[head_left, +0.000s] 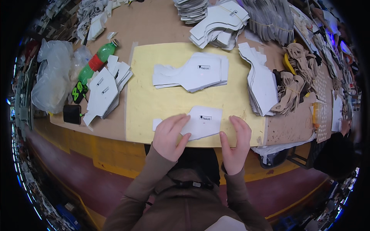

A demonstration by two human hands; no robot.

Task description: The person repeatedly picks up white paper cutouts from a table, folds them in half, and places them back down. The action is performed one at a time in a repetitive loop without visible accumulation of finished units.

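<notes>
A single white cut-out piece [204, 125] with a small dark print lies flat on the yellow sheet [142, 100] at the table's near edge. My left hand [169, 134] rests over its left part, fingers apart, hiding the narrow middle of the piece. Just beyond the piece's right edge, my right hand [237, 140] is held with thumb and fingers spread and nothing in it. Farther up the sheet sits a stack of like-shaped white pieces [192, 73], slightly fanned at its right end.
More white pieces lie in a left pile [104, 92] and a right pile [260, 81]. A green bottle [96, 61], a black wallet-like object [72, 114] and a clear plastic bag [52, 77] are at left. Banded bundles [219, 23] stand at the back; beige strips [291, 90] lie at right.
</notes>
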